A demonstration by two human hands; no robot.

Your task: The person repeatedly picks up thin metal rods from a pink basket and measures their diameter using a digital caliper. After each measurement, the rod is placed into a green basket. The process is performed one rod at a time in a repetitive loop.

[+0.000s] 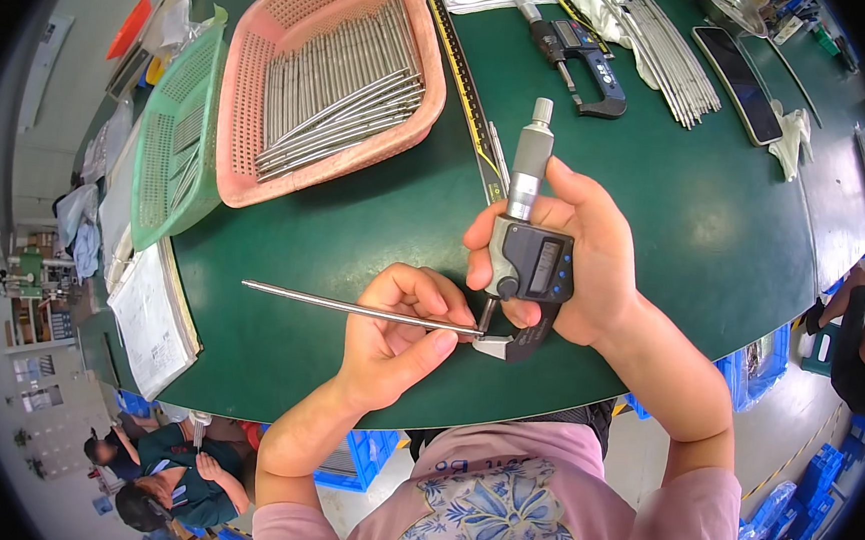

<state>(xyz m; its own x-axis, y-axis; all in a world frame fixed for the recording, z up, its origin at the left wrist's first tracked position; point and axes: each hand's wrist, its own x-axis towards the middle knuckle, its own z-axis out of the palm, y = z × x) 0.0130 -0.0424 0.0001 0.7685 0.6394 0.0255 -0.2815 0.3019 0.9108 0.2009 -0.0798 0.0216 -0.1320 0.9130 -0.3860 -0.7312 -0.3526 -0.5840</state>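
Note:
A thin metal rod (350, 306) is pinched between the thumb and fingers of my left hand (395, 330), pointing off to the left. Its right end sits at the jaws of a digital micrometer (533, 262). My right hand (590, 251) wraps round the micrometer's frame, with the grey thimble upright and the small display facing up. Whether the jaws press on the rod is too small to tell. Beyond my hands, a pink plastic basket (238, 116) holds many similar rods (341, 73).
On the green table (276, 359) a second micrometer (578, 54) lies at the back, near loose rods (668, 61) on a cloth and a phone (736, 86). A green basket (155, 150) and papers (151, 321) stand left. A long ruler (461, 81) lies mid-table. Other people (177, 483) sit at lower left.

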